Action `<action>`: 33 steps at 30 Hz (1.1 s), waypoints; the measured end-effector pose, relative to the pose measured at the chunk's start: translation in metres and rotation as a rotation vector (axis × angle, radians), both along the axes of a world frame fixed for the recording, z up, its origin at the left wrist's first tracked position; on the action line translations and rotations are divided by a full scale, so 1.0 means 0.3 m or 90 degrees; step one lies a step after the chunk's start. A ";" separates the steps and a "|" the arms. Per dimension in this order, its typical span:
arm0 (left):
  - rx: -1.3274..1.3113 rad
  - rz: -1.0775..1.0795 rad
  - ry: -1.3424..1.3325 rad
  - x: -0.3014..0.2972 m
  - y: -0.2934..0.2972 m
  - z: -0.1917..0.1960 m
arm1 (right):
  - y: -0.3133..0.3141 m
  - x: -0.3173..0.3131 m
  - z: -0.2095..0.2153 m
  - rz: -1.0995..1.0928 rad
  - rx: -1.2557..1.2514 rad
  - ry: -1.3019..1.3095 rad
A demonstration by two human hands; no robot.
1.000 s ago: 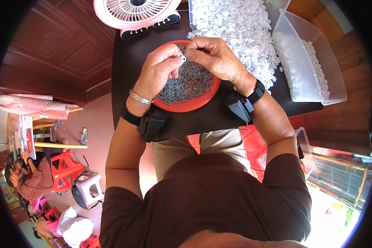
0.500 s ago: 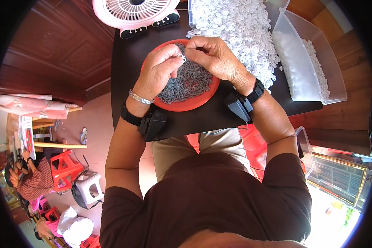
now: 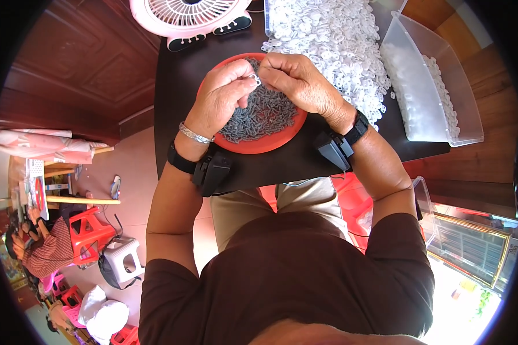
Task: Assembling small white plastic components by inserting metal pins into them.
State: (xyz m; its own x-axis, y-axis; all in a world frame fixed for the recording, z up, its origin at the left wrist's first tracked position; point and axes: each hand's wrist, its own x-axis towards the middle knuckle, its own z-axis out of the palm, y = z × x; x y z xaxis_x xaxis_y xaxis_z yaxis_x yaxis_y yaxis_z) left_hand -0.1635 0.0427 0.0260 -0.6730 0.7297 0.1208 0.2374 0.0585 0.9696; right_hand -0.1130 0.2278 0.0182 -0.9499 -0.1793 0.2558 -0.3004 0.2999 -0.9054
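Observation:
Both hands meet over a red round tray [image 3: 282, 140] heaped with small grey screws [image 3: 265, 115]. My left hand [image 3: 221, 98] and my right hand [image 3: 296, 80] pinch together on one small white ring piece [image 3: 257, 81] at their fingertips. A large heap of the same white plastic pieces [image 3: 334, 40] lies on the dark table [image 3: 178, 86] just beyond my right hand. Each wrist wears a black strapped device, and a silver bracelet sits on the left one.
A clear plastic bin [image 3: 431, 86] with more white pieces stands at the right. A pink and white fan [image 3: 190, 17] stands at the table's far edge. Red plastic stools [image 3: 86, 233] and another person [image 3: 40, 253] are on the floor at the left.
Hands stay joined over the tray; the fingers have shifted slightly around the small white piece.

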 end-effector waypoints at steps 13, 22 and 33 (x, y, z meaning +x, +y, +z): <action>0.024 0.012 -0.014 -0.016 -0.010 0.009 | 0.004 0.003 0.012 0.032 -0.031 0.024; 0.001 0.032 0.000 -0.012 -0.009 0.012 | 0.010 -0.003 0.015 0.039 -0.113 -0.018; -0.029 0.032 0.010 -0.009 -0.004 0.005 | 0.007 0.001 0.019 0.024 -0.043 -0.004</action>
State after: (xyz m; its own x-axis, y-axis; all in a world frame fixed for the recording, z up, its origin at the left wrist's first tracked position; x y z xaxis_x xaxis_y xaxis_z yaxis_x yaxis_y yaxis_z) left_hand -0.1662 0.0415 0.0276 -0.7074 0.6998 0.0992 0.2488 0.1152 0.9617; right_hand -0.1128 0.2300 0.0239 -0.9446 -0.1969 0.2625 -0.3044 0.2272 -0.9251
